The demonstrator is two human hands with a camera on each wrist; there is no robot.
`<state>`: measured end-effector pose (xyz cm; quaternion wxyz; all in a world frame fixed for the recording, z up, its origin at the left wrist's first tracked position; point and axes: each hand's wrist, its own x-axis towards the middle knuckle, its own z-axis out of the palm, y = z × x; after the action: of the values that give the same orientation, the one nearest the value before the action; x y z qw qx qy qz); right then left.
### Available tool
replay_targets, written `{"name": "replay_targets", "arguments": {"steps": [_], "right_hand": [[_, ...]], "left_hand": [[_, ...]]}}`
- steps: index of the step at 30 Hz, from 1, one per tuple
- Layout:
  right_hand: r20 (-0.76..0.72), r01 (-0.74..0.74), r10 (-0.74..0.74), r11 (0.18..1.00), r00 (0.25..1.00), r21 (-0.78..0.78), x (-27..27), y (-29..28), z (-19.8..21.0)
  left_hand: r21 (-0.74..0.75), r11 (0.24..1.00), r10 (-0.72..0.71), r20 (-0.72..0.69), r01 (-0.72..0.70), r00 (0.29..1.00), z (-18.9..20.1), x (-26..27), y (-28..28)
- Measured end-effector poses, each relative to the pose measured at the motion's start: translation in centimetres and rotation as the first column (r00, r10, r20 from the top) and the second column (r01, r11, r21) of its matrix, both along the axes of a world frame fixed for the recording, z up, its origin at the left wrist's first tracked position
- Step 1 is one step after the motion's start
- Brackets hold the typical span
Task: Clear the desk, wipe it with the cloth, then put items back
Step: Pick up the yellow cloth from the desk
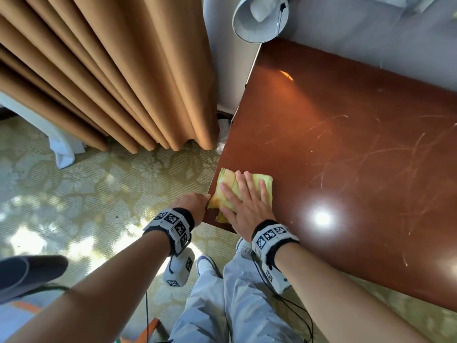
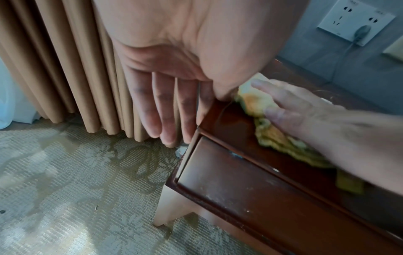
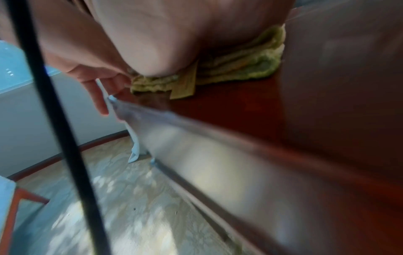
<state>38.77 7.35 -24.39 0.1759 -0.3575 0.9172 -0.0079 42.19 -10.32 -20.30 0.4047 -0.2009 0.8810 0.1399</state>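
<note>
Right, R hand (image 1: 247, 201) flat on the cloth (image 1: 259, 180), fingers straight and spread, palm pressing it down onto the bench (image 1: 346, 144). Cloth is yellow-green, folded in layers, sitting at the near-left corner of the bench top, its left edge right at the bench's edge. A tag hangs off the cloth's near side in the R wrist view.

L hand (image 1: 191, 203) is off the left side of the bench at that same corner, fingers straight, close together, pointing down alongside the bench's side, w/ the thumb side touching the corner by the cloth. It holds nothing.

Bench top is glossy reddish-brown wood, scratched on the right half, w/ a bright glare spot near the R wrist. Drawer front (image 2: 250, 193) shows under the near edge in the L wrist view.

Far end: grey lamp shade (image 1: 259, 21) over the bench's far-left corner. Tan curtain (image 1: 99, 70) hangs to the left, patterned carpet (image 1: 99, 194) below. Wall socket (image 2: 357, 22) w/ a plug in it on the far wall.
</note>
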Motion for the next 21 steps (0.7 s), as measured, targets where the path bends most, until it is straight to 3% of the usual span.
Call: {"name": "replay_targets", "arguments": {"steps": [6,12,17,21], "right_hand": [[0.022,0.102,-0.102,0.995,0.995,0.016,-8.5,-1.5,0.2],[0.001,0.190,-0.190,0.982,0.982,0.019,-14.8,-2.2,0.2],[-0.035,0.199,-0.200,0.980,0.979,-0.022,-14.0,-2.0,0.0],[-0.039,0.047,-0.048,0.999,0.998,-0.022,-9.6,0.5,-0.1]], "left_hand": [[0.145,0.965,0.236,-0.124,-0.217,0.964,-1.0,-0.5,0.3],[0.200,0.948,0.281,-0.165,-0.247,0.946,-1.0,-2.2,1.1],[0.189,0.952,0.271,-0.172,-0.239,0.947,-2.1,-3.0,2.1],[0.243,0.919,0.354,-0.170,-0.309,0.919,-3.2,-3.0,3.1]]}}
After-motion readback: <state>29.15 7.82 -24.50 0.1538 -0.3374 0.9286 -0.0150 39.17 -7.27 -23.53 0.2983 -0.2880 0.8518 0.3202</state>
